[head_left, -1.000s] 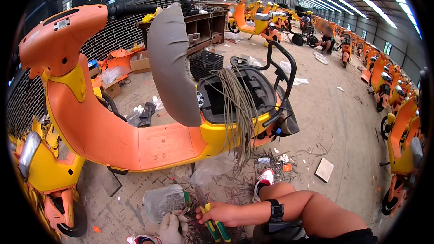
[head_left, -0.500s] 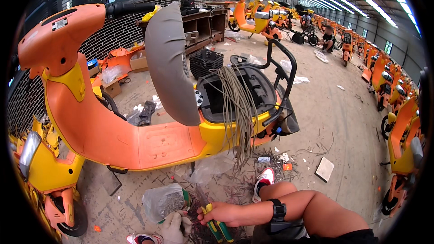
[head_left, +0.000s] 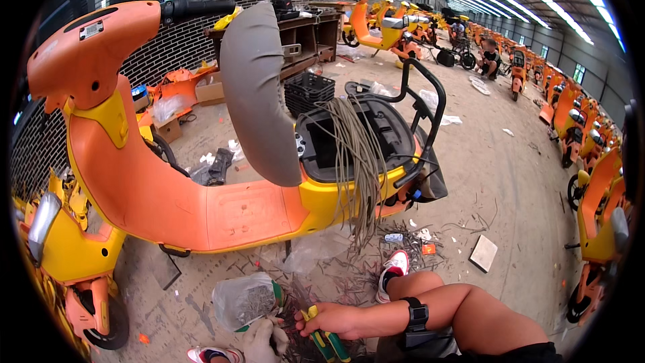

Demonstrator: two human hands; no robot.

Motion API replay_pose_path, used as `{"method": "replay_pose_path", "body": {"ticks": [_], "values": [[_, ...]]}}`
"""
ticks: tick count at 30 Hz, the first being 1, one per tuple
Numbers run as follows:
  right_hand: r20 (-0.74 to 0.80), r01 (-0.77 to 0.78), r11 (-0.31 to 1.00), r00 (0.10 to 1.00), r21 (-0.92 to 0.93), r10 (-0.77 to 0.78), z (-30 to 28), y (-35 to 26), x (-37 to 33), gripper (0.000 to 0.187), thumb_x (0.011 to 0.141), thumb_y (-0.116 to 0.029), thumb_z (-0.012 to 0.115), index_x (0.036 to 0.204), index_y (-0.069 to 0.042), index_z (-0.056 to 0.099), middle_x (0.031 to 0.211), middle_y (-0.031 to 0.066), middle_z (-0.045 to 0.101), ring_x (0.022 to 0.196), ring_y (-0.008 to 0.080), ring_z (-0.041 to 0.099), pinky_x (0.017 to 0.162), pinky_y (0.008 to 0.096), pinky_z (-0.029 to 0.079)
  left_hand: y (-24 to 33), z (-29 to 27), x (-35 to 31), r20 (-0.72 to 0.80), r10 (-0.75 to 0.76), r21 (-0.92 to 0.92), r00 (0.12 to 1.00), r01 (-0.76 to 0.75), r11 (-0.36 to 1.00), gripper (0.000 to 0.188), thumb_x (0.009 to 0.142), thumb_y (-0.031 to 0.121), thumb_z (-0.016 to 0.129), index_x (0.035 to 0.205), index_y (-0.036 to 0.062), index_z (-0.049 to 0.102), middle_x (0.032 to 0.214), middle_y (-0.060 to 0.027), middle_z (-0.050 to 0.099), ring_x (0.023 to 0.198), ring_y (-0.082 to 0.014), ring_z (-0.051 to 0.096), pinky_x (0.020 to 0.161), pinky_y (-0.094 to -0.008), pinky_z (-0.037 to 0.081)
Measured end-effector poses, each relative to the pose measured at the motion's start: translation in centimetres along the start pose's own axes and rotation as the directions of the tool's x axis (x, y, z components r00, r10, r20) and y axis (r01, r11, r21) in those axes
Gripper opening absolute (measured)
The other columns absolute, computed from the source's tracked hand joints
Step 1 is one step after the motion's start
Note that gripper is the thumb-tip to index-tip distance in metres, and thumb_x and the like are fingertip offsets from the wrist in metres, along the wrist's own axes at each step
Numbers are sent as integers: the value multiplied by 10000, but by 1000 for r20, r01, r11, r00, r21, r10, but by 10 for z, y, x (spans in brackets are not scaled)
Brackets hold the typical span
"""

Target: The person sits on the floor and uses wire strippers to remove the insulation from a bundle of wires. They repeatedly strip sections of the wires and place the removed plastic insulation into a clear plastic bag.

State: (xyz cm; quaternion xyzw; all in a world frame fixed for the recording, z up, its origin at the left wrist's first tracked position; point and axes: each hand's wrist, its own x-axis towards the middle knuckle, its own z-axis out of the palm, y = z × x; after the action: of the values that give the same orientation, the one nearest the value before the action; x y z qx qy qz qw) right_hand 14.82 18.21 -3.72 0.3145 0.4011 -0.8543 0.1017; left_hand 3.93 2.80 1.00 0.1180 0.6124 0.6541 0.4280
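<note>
My right hand (head_left: 329, 320), bare with a black strap on the wrist, is closed round pliers (head_left: 321, 344) with green and yellow handles. Their jaws lean up and to the left over grey and dark wire scraps on the floor. My left hand (head_left: 265, 341), in a pale work glove, has its fingers curled; anything they hold is hidden. Beside it stands a clear plastic bag (head_left: 247, 299) of small grey pieces, with a green edge at its right. A bundle of long grey-brown cables (head_left: 359, 168) hangs over the side of an orange and yellow scooter (head_left: 248, 212).
The scooter's grey seat (head_left: 259, 104) is tipped up over its open compartment. Black crates (head_left: 309, 94) and a wooden bench (head_left: 312, 40) stand behind. A pale tile (head_left: 483, 253) lies at the right. Rows of scooters line the right side, and a person (head_left: 489, 60) crouches far back.
The view has shifted slightly. My gloved left hand has turned a little, with a gap showing between its fingers. My right hand keeps its grip on the pliers in nearly the same place.
</note>
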Motion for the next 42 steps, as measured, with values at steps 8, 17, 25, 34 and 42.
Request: {"method": "replay_pose_path", "body": {"ticks": [8,17,25,34,42], "values": [[2,24,1000,1000,-14,-24,-2,3,0,314,798,34,635,1105,-6,585,1003,58,637,938,176,602,825,286,505,-3,1,2,-16,5,4,1000,-5,1000,264,1022,238,471,1021,34,638,672,8,552,507,-68,436,476,-214,345],[1,25,999,1000,-32,-25,3,0,-5,306,788,26,637,1090,2,591,978,47,631,916,169,587,812,276,492,-5,1,5,-6,-40,-7,999,40,999,269,1020,231,481,1032,29,658,700,8,580,536,-68,474,494,-209,369],[15,28,998,1000,-60,-27,1,6,2,294,789,12,635,1081,-9,615,978,46,632,899,161,586,791,273,494,-12,-1,8,-9,-51,-16,999,51,999,274,1014,226,486,1047,21,665,708,12,585,546,-68,479,504,-211,375],[18,22,999,1000,-49,-21,-2,10,1,298,790,8,635,1087,-4,618,992,43,637,910,155,579,789,270,489,-17,-2,11,14,-25,-3,1000,25,1000,271,1013,218,483,1035,21,667,706,10,587,543,-68,472,504,-210,373],[23,-20,999,1000,-34,21,-10,19,6,316,839,-2,645,1151,-12,595,1052,55,662,964,161,633,861,284,512,-13,-5,9,-4,-50,7,999,50,999,258,1010,219,488,1028,34,667,723,4,606,548,-67,479,501,-207,374]]}}
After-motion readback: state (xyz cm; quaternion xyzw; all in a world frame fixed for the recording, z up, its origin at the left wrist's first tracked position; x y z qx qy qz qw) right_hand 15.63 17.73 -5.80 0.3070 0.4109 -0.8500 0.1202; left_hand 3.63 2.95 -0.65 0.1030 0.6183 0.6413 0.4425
